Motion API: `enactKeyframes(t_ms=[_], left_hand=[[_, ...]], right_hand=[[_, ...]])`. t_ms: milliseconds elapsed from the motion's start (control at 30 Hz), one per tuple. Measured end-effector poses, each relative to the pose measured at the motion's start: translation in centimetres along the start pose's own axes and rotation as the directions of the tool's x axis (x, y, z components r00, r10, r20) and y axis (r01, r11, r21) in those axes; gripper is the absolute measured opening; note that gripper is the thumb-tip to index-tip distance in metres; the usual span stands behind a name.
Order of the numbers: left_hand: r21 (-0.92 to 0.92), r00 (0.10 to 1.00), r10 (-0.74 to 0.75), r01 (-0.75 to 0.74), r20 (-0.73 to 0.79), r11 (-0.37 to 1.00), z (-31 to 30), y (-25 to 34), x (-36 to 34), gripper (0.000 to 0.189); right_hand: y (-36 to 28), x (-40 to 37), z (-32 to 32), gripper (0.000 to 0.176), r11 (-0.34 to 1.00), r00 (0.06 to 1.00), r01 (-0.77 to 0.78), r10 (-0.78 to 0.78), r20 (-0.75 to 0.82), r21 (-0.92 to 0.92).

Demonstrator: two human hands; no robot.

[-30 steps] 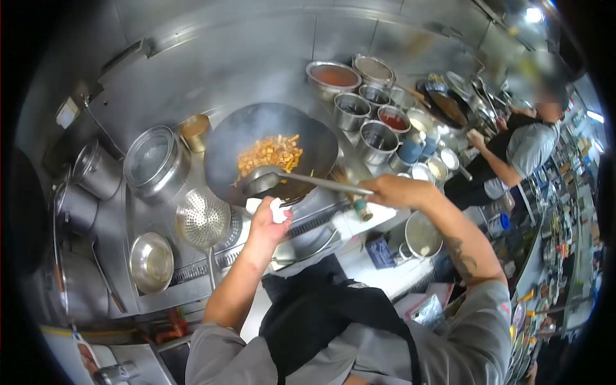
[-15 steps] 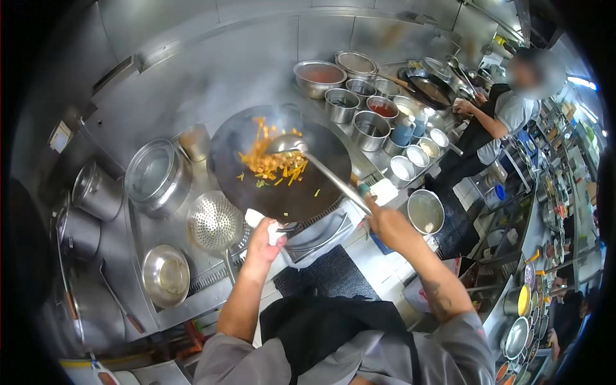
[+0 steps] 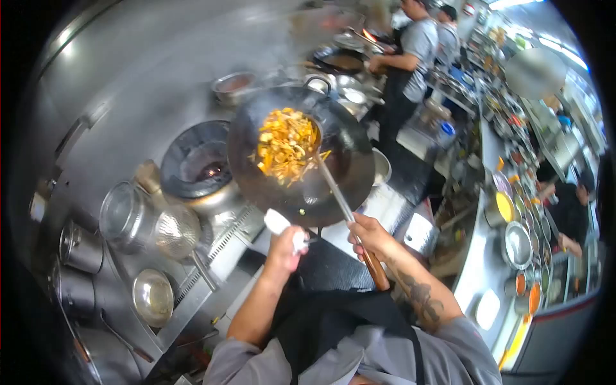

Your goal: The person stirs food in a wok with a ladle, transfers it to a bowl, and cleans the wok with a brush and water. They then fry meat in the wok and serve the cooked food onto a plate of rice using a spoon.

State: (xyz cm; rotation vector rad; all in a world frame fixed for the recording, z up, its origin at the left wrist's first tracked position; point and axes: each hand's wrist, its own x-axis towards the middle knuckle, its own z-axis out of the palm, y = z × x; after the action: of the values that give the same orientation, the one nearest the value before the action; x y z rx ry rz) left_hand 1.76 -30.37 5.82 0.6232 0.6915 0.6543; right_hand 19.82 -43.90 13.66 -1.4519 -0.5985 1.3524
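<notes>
My left hand [image 3: 285,254] is closed around a folded white cloth [image 3: 277,222] at the near rim of a large dark wok [image 3: 350,151]; the wok's handle is mostly hidden there. The wok is lifted off the stove. My right hand [image 3: 372,236] grips a long metal ladle [image 3: 335,188] with a wooden handle end. Its bowl rests against a heap of orange and yellow chopped food [image 3: 282,144] in the wok, partly covered by it.
To the left is the stove burner ring [image 3: 192,167], glowing inside. A perforated strainer [image 3: 178,231], a metal bowl [image 3: 153,297] and several pots line the left counter. Co-workers [image 3: 414,58] stand beyond the wok. A long counter [image 3: 471,269] with food containers runs along the right.
The wok has come off its burner and swung right, carrying the food, which is now gathered in a heap. My view has turned right as well. Both hands keep their holds.
</notes>
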Motion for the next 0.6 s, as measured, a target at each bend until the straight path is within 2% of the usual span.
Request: enactKeyframes(t_ms=[33, 67, 133, 167, 233, 333, 367, 433, 533, 600], left_hand=[[-0.063, 0.993, -0.077, 0.083, 0.092, 0.995, 0.8, -0.5, -0.1, 0.007], [-0.143, 0.971, -0.175, 0.198, 0.162, 0.970, 1.7, -1.3, -0.6, 0.007], [-0.217, 0.909, -0.332, 0.387, 0.250, 0.896, 2.4, -4.8, -1.6, 0.006], [-0.244, 0.865, -0.404, 0.479, 0.298, 0.843, 2.9, -6.4, -1.9, 0.005], [-0.180, 0.809, -0.499, 0.566, 0.312, 0.805, 4.4, -9.1, -2.7, 0.004], [-0.063, 0.722, -0.603, 0.657, 0.340, 0.751, 5.9, -12.2, -3.8, 0.008], [-0.026, 0.690, -0.626, 0.679, 0.363, 0.734, 6.3, -13.0, -3.6, 0.009], [0.045, 0.617, -0.678, 0.726, 0.400, 0.687, 7.6, -14.4, -3.5, 0.011], [0.165, 0.527, -0.742, 0.758, 0.414, 0.631, 9.8, -15.7, -4.4, 0.014], [0.234, 0.451, -0.776, 0.777, 0.441, 0.585, 11.3, -16.3, -4.3, 0.013]], right_hand=[[0.4, -1.9, -0.5, 0.020, 0.988, 0.994, -0.103, 0.105, -0.007, 0.118], [1.1, -4.3, -1.6, 0.021, 0.934, 0.984, -0.175, 0.168, 0.052, 0.311], [3.1, -8.3, -5.2, 0.026, 0.738, 0.951, -0.307, 0.220, 0.216, 0.601], [4.5, -10.4, -6.3, 0.023, 0.656, 0.954, -0.301, 0.207, 0.218, 0.692], [5.9, -14.7, -6.9, 0.023, 0.655, 0.961, -0.236, 0.267, 0.072, 0.718], [7.0, -20.9, -5.7, 0.021, 0.851, 0.919, -0.084, 0.268, -0.290, 0.519], [8.3, -22.6, -5.7, 0.019, 0.884, 0.923, -0.021, 0.198, -0.331, 0.468], [10.9, -25.3, -6.0, 0.016, 0.828, 0.908, 0.110, 0.141, -0.395, 0.549], [10.8, -27.8, -4.4, 0.018, 0.741, 0.834, 0.197, 0.218, -0.507, 0.642], [10.9, -29.6, -4.1, 0.025, 0.593, 0.840, 0.269, 0.241, -0.486, 0.759]])
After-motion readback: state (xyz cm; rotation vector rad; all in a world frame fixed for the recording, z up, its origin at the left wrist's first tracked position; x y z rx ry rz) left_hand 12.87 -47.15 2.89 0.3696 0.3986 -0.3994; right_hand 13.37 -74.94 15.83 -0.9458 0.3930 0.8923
